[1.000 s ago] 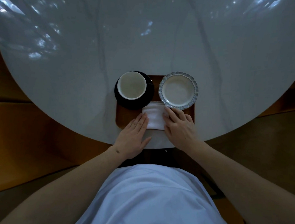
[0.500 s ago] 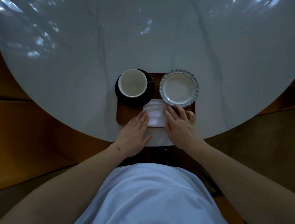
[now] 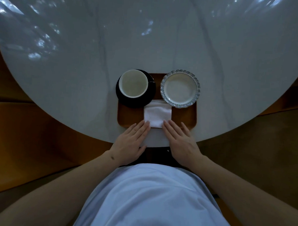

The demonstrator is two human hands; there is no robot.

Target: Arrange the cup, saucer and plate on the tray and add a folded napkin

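A brown wooden tray lies near the front edge of the table. On its left stands a white cup on a black saucer. A white plate with a scalloped blue rim sits on the tray's right. A folded white napkin lies at the tray's front middle, below cup and plate. My left hand lies flat with straight fingers, its fingertips at the napkin's near left corner. My right hand lies flat too, fingertips at the napkin's near right corner.
The tray sits on a round pale marble table with light reflections across it. Brown wooden flooring shows around the table edge. My white shirt fills the bottom of the view.
Both hands have slid back toward me off the napkin, so only their fingertips reach its near edge. The napkin now shows almost fully.
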